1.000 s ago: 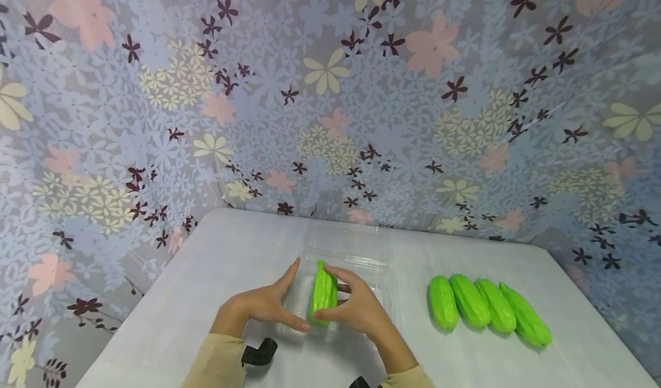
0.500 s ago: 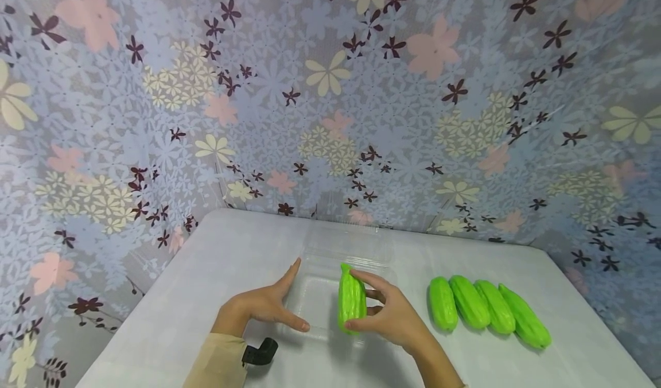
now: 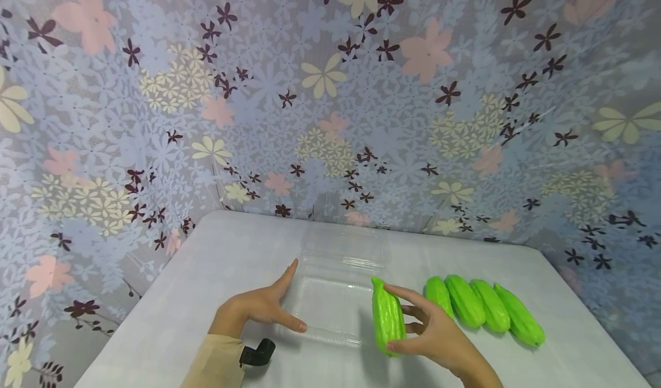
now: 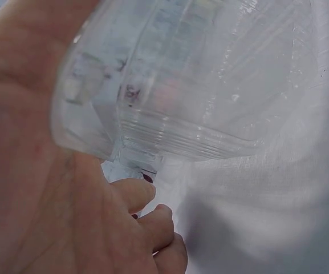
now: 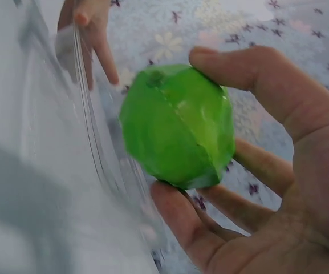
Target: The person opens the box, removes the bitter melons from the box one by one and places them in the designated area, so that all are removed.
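In the head view a clear plastic clamshell container (image 3: pixel 333 305) sits on the white table with its lid laid back. At its left side is my left hand (image 3: pixel 262 303), thumb and forefinger spread wide; the left wrist view has the container wall (image 4: pixel 170 85) against the palm. My right hand (image 3: pixel 439 333) grips a bright green ridged gourd (image 3: pixel 387 319) between thumb and fingers, just beyond the container's right side and seemingly raised above the table. From the right wrist view, the gourd's rounded end (image 5: pixel 175 128) faces the camera, held by the fingertips.
Several more green gourds (image 3: pixel 494 307) lie side by side to the right of the right hand, which partly covers the nearest one. A wall (image 3: pixel 330 101) with floral covering rises behind the table (image 3: pixel 248 239). A black wrist mount (image 3: pixel 258 352) shows at the left sleeve.
My right hand has carried the gourd rightward and toward me, from over the container to past its right side. The left hand has stayed in place.
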The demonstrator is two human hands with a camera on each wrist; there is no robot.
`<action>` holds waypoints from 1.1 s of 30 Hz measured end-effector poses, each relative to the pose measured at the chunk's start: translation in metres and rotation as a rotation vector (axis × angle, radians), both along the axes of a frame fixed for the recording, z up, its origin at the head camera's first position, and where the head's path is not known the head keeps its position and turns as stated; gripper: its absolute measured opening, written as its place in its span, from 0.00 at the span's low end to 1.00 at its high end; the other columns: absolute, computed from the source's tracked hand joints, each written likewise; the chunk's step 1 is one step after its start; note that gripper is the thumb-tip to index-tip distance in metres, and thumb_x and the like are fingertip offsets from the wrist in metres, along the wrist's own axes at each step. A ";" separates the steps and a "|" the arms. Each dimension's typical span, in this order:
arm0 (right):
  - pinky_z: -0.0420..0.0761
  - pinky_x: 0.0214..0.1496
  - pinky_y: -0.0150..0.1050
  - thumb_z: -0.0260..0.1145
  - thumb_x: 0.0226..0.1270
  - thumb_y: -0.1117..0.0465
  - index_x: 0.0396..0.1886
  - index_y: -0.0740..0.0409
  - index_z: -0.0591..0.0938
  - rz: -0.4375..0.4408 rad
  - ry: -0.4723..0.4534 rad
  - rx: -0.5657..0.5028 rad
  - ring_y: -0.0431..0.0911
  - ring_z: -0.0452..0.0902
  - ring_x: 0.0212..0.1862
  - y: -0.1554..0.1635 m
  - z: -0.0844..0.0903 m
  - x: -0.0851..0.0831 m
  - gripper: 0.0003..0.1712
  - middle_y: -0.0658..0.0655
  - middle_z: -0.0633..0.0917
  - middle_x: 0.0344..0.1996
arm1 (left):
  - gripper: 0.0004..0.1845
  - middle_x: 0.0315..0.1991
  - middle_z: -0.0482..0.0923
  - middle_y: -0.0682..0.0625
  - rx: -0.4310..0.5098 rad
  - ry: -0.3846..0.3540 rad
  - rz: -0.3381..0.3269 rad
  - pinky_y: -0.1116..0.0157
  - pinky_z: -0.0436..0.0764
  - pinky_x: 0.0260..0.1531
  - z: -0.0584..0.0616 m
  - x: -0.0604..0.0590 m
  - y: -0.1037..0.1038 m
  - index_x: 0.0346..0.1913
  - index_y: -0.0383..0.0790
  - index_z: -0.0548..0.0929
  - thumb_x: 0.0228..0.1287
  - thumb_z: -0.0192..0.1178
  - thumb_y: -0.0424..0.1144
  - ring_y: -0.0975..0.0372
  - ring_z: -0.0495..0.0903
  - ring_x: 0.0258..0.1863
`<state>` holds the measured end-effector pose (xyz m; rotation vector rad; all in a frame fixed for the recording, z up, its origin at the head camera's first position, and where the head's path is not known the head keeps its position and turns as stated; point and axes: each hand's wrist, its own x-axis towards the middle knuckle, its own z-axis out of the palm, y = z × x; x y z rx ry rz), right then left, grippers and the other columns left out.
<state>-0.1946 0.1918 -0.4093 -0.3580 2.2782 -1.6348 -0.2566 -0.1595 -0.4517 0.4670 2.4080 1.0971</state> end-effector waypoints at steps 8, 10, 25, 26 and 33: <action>0.79 0.56 0.49 0.78 0.45 0.58 0.70 0.38 0.64 -0.031 -0.034 0.110 0.68 0.55 0.70 0.045 -0.004 0.013 0.51 0.57 0.55 0.74 | 0.73 0.77 0.26 0.49 -0.001 -0.003 0.006 0.42 0.47 0.71 0.001 -0.001 0.001 0.71 0.69 0.24 0.35 0.75 0.62 0.49 0.36 0.76; 0.78 0.56 0.51 0.77 0.47 0.58 0.71 0.40 0.62 -0.022 -0.040 0.130 0.71 0.53 0.70 0.057 -0.006 0.015 0.51 0.60 0.53 0.74 | 0.73 0.77 0.26 0.49 0.000 -0.007 0.007 0.41 0.47 0.71 0.000 -0.002 0.002 0.71 0.69 0.24 0.35 0.75 0.61 0.48 0.36 0.76; 0.70 0.57 0.66 0.60 0.68 0.58 0.76 0.49 0.47 0.100 -0.157 0.060 0.82 0.44 0.66 0.164 -0.058 0.022 0.44 0.13 0.61 0.54 | 0.73 0.77 0.25 0.49 -0.004 -0.009 0.002 0.40 0.48 0.71 0.002 -0.003 0.002 0.71 0.69 0.24 0.36 0.75 0.61 0.48 0.36 0.76; 0.70 0.57 0.67 0.60 0.69 0.56 0.76 0.50 0.47 0.102 -0.171 0.073 0.81 0.46 0.66 0.173 -0.063 0.022 0.44 0.12 0.61 0.54 | 0.73 0.77 0.25 0.49 -0.008 -0.009 0.005 0.40 0.48 0.71 0.002 -0.003 0.002 0.71 0.69 0.24 0.36 0.75 0.61 0.48 0.36 0.76; 0.64 0.57 0.73 0.52 0.73 0.51 0.77 0.48 0.45 0.218 -0.218 0.129 0.41 0.64 0.69 0.229 -0.084 0.018 0.39 0.10 0.56 0.55 | 0.74 0.77 0.26 0.48 -0.004 -0.005 0.018 0.40 0.47 0.71 0.003 -0.002 0.000 0.73 0.65 0.25 0.35 0.76 0.61 0.48 0.36 0.76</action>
